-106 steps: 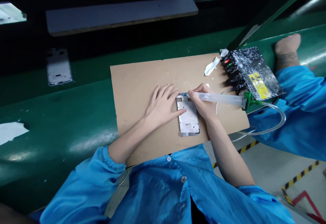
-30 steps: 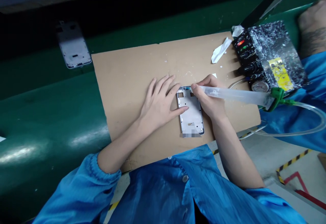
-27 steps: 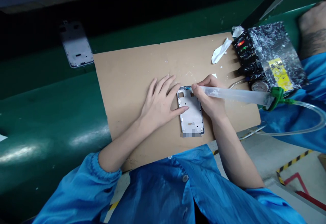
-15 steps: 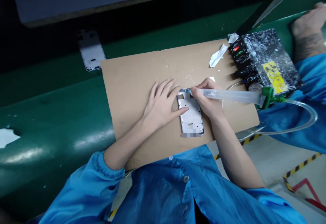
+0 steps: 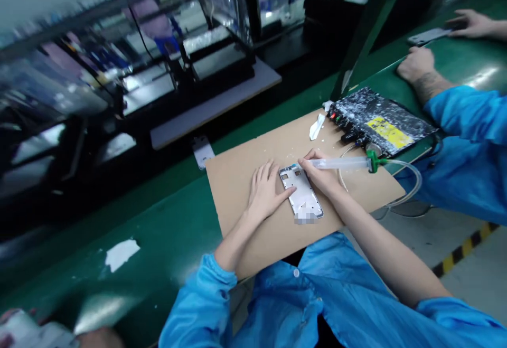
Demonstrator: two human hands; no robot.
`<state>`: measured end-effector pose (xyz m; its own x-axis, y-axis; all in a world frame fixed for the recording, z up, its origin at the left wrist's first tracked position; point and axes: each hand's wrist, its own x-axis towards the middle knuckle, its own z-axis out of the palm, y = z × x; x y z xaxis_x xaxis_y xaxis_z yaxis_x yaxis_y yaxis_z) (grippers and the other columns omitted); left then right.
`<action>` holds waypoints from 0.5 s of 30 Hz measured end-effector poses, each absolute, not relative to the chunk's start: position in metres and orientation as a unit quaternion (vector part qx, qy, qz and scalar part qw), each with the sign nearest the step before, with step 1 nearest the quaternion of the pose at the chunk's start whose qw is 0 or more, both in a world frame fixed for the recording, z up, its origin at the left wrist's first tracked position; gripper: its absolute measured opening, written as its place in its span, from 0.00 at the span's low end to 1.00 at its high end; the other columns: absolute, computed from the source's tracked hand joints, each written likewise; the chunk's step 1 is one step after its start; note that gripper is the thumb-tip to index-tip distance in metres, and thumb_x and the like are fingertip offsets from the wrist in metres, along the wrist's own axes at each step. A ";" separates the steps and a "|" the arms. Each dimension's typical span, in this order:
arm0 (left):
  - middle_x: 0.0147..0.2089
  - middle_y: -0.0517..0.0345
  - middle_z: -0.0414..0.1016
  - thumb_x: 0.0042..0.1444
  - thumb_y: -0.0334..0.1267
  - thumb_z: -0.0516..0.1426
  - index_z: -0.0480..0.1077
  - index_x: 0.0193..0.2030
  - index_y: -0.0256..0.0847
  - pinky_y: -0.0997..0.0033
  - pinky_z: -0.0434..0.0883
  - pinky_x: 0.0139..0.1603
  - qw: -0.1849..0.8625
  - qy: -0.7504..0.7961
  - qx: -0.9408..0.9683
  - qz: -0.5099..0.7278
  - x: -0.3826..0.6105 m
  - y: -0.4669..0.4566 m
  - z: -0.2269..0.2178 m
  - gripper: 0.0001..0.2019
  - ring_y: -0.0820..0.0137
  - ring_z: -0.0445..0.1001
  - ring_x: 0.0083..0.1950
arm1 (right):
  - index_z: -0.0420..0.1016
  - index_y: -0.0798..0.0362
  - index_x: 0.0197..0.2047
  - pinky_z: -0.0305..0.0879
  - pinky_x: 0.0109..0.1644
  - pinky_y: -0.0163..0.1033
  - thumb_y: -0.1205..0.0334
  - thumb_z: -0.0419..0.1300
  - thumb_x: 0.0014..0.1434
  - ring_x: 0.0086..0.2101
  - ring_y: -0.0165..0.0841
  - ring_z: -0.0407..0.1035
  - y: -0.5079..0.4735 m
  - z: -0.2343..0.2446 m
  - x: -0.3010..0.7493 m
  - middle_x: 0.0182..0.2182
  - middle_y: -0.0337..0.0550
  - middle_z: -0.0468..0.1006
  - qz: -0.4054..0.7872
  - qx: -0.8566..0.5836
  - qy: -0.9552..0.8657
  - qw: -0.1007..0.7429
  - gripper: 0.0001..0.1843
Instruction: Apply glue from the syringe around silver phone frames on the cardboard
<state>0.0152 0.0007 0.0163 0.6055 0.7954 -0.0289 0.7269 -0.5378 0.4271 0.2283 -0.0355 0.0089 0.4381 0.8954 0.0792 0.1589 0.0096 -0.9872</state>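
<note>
A silver phone frame [image 5: 301, 192] lies flat on a brown cardboard sheet [image 5: 237, 189]. My left hand [image 5: 266, 189] rests open on the cardboard, fingers spread, with the thumb pressed on the frame's left edge. My right hand [image 5: 321, 175] is closed round a clear dispensing syringe [image 5: 340, 163], held like a pen. Its tip sits at the frame's top edge. A green cap and a clear hose [image 5: 407, 181] trail from the syringe's rear end.
A black paint-flecked control box [image 5: 380, 121] with a yellow label sits at the cardboard's right end. Another phone frame [image 5: 203, 152] lies on the green conveyor belt [image 5: 158, 232]. A co-worker's blue sleeve [image 5: 467, 142] and hand [image 5: 415, 65] are at right. White scraps [image 5: 121, 253] lie on the belt.
The camera has tilted up and pulled back, showing racks behind the belt. Both hands stay on the frame and syringe. The other frame has travelled right along the belt.
</note>
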 end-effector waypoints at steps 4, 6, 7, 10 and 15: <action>0.89 0.38 0.49 0.70 0.70 0.56 0.59 0.82 0.41 0.42 0.53 0.87 0.164 0.466 0.867 0.059 0.013 0.025 0.024 0.45 0.46 0.48 0.89 | 0.70 0.46 0.32 0.62 0.34 0.42 0.38 0.68 0.59 0.27 0.36 0.67 -0.032 0.011 0.224 0.24 0.35 0.74 0.307 -0.623 -0.371 0.616 0.22; 0.89 0.37 0.49 0.70 0.71 0.55 0.60 0.82 0.41 0.42 0.51 0.87 0.129 0.470 0.873 0.033 0.018 0.051 0.031 0.46 0.45 0.48 0.89 | 0.71 0.47 0.33 0.62 0.35 0.42 0.38 0.67 0.59 0.29 0.37 0.68 -0.030 0.010 0.224 0.26 0.37 0.75 0.280 -0.629 -0.349 0.636 0.22; 0.89 0.36 0.48 0.70 0.70 0.55 0.60 0.82 0.40 0.42 0.49 0.88 0.105 0.479 0.872 0.021 0.023 0.068 0.036 0.46 0.45 0.48 0.89 | 0.72 0.47 0.33 0.62 0.36 0.42 0.37 0.67 0.59 0.29 0.37 0.68 -0.028 0.008 0.225 0.26 0.37 0.75 0.268 -0.630 -0.338 0.646 0.22; 0.90 0.33 0.44 0.74 0.65 0.53 0.56 0.84 0.35 0.42 0.45 0.88 0.000 0.552 0.834 -0.002 0.035 0.119 0.055 0.44 0.46 0.45 0.90 | 0.69 0.46 0.32 0.61 0.37 0.43 0.36 0.66 0.57 0.29 0.37 0.65 -0.022 0.005 0.230 0.26 0.36 0.72 0.255 -0.620 -0.292 0.682 0.23; 0.85 0.20 0.52 0.80 0.57 0.45 0.57 0.82 0.25 0.38 0.64 0.79 -0.088 0.673 0.733 -0.053 0.017 0.168 0.091 0.38 0.40 0.62 0.83 | 0.63 0.44 0.31 0.59 0.37 0.42 0.34 0.65 0.52 0.30 0.37 0.62 -0.008 0.005 0.233 0.25 0.34 0.67 0.301 -0.596 -0.228 0.709 0.25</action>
